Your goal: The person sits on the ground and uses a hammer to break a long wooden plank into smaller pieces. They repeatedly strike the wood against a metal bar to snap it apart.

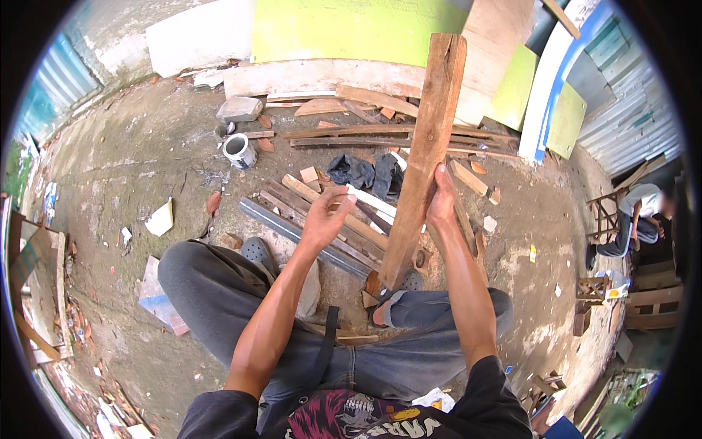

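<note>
A long, thick wooden plank (pixel 424 154) stands tilted in front of me, its upper end leaning slightly right and its lower end between my feet. My right hand (pixel 441 199) is wrapped round the plank's right edge near its middle. To the left of the plank, apart from it, my left hand (pixel 327 217) is raised with thumb and fingers pinched together. A white strip (pixel 374 205) shows right by those fingertips; whether they hold it or it lies behind them is unclear.
Wooden strips (pixel 344 212) and a dark grey bar (pixel 303 238) lie below my hands. Dark cloth (pixel 352 170), longer boards (pixel 351 139) and a paint can (pixel 239 151) sit farther off. Green panels (pixel 336 33) lean at the back. Another person (pixel 638 216) sits far right.
</note>
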Tool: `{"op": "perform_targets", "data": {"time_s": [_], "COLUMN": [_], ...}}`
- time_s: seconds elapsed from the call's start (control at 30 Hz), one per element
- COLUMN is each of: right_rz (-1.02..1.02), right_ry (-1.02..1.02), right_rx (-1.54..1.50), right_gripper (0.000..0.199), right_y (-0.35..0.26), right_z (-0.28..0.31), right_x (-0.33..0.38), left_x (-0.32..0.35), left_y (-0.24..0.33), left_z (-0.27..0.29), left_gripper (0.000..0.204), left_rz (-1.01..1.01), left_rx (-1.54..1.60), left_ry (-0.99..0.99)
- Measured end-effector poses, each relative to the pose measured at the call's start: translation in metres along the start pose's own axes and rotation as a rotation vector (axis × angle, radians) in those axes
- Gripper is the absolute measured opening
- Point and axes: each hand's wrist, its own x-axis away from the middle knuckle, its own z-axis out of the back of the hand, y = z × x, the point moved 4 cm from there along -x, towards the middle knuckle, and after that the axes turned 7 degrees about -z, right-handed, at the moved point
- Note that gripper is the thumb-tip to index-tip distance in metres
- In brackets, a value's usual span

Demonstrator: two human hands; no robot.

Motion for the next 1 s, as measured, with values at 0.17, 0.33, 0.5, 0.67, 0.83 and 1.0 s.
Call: {"op": "perform_targets", "data": {"time_s": [0.17, 0.33, 0.5, 0.67, 0.83, 1.0], "right_rz": [-0.052, -0.062, -0.009, 0.018, -0.288, -0.358], "right_ry": [-0.186, -0.221, -0.268, -0.161, -0.045, 0.164], "right_rx": [-0.164, -0.193, -0.265, -0.100, -0.034, -0.005], "right_gripper": [0.061, 0.071, 0.072, 0.074, 0.087, 0.073], "right_y": [-0.012, -0.043, -0.048, -0.025, -0.022, -0.004], "right_z": [-0.063, -0.109, -0.118, -0.080, -0.064, -0.047], "right_x": [0.022, 0.044, 0.047, 0.031, 0.035, 0.025], "left_x": [0.017, 0.051, 0.068, 0.066, 0.058, 0.048], "left_y": [0.009, 0.031, 0.023, 0.009, 0.021, 0.022], "left_z": [0.001, -0.015, -0.032, -0.019, 0.000, 0.001], "left_gripper": [0.065, 0.064, 0.066, 0.072, 0.083, 0.090], "left_rz": [-0.008, 0.102, 0.100, 0.086, 0.298, 0.415], "left_rx": [-0.082, 0.022, 0.030, -0.167, -0.309, -0.292], "left_ry": [-0.192, -0.335, -0.303, -0.174, -0.332, -0.383]}}
